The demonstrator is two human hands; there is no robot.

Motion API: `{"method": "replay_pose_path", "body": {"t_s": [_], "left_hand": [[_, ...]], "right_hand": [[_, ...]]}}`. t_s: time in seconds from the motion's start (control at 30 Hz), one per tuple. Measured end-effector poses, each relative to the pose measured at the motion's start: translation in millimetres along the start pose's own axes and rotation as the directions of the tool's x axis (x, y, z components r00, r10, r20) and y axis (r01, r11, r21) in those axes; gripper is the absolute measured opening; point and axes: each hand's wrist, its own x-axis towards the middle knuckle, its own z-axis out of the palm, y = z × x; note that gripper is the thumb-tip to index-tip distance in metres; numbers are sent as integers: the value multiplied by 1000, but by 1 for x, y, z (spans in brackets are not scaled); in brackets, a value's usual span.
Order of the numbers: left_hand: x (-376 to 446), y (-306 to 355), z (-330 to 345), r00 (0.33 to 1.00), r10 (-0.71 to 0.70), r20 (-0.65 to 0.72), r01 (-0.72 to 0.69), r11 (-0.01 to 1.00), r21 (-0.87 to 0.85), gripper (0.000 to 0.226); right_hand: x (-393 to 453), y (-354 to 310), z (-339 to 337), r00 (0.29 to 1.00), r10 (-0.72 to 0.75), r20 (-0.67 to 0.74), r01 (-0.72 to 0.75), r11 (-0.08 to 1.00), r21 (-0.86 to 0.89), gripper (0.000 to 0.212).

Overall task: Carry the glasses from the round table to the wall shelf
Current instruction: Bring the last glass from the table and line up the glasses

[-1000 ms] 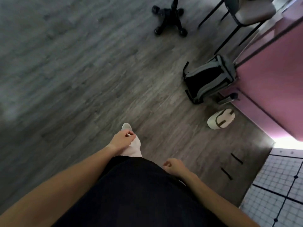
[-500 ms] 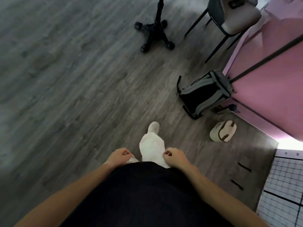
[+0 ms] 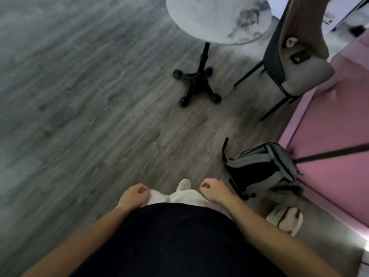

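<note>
The round table (image 3: 201, 23) with a pale marbled top stands ahead at the top of the head view, on a black pole and a black cross base (image 3: 196, 86). No glasses show on the part of the top that is in frame. My left hand (image 3: 133, 195) and my right hand (image 3: 214, 189) hang low in front of my dark top, both curled into loose fists with nothing in them. The wall shelf is out of sight.
A grey chair (image 3: 299, 68) with black legs stands right of the table, small items lying on its seat. A grey-and-black backpack (image 3: 261, 168) and a beige bag (image 3: 285, 220) lie on the wood floor by a pink wall (image 3: 329, 136).
The view has tilted up and forward: the round table's top has come into frame, and the backpack and beige bag have slid down and closer. My hands stay curled at my waist.
</note>
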Motion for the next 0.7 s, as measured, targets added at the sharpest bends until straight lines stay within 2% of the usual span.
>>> {"method": "replay_pose_path", "body": {"t_s": [0.1,0.17,0.23,0.33,0.4,0.47,0.53,0.63,0.7], "left_hand": [[31,45,-27,993,17,-119,-25,997,-68,11],[49,71,-40,990,28,-139,-49,988,-148,8],[71,94,-52,994,51,-92,-67,981,-181,8],[106,120,-70,998,47,50,-40,990,-136,9],[140,144,-92,997,37,62,-28,989,-143,7],[176,176,-121,999,43,18,-37,972,-232,8],[205,209,-149,996,83,13,-77,962,-262,10],[243,252,-189,985,149,86,-137,982,-134,15],[262,272,-210,978,164,128,-158,986,-58,17]], "right_hand": [[30,-18,-42,1000,13,-10,-13,1000,-11,21],[43,-27,-58,999,35,10,-35,999,-23,23],[61,-36,-70,998,53,42,-50,997,-50,29],[88,-48,-83,986,101,129,-81,985,-152,33],[108,-62,-103,972,131,195,-95,978,-184,28],[131,-76,-127,976,148,157,-124,981,-151,22],[152,-93,-153,977,197,77,-190,978,-83,29],[185,-136,-197,973,232,3,-232,972,47,37],[202,-171,-224,980,198,-36,-192,974,118,35]]}}
